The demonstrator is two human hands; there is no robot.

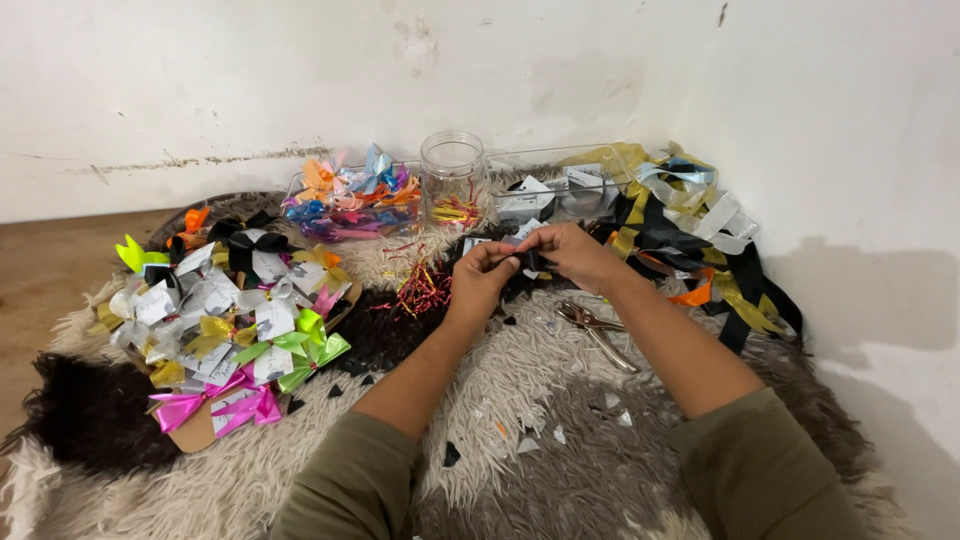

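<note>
Taking the clear glass jar [452, 180] at the back wall as the marker, the scene runs like this. Far to the left of the jar and nearer the person, a heap of finished ribbon bows [225, 325] in white, yellow, green and pink lies on a piece of cardboard on the shaggy rug [560, 420]. Just left of the jar sits a clear tray of coloured bows [350, 200]. In front of the jar lies a tangle of red and gold twist ties [420, 290].

Just in front and to the right of the jar, the left hand [480, 280] and the right hand [575, 255] are brought together, fingertips pinched on a small black ribbon piece [530, 262]. Both are closed on it; how it is folded is too small to tell.

Nearer the person and right of the jar, metal scissors [595, 330] lie on the rug, close under the right forearm. Further right of the jar, against the wall, loose black, gold and silver ribbon strips [690, 240] are piled beside a second clear tray [560, 185].

The risks, as I judge them: the ribbon is slick and small, so a loosened pinch could let the fold spring open or drop it into the dark, deep pile, where a black scrap would be hard to find. A lowered forearm could press onto the scissors. A reach forward could knock the jar over.
</note>
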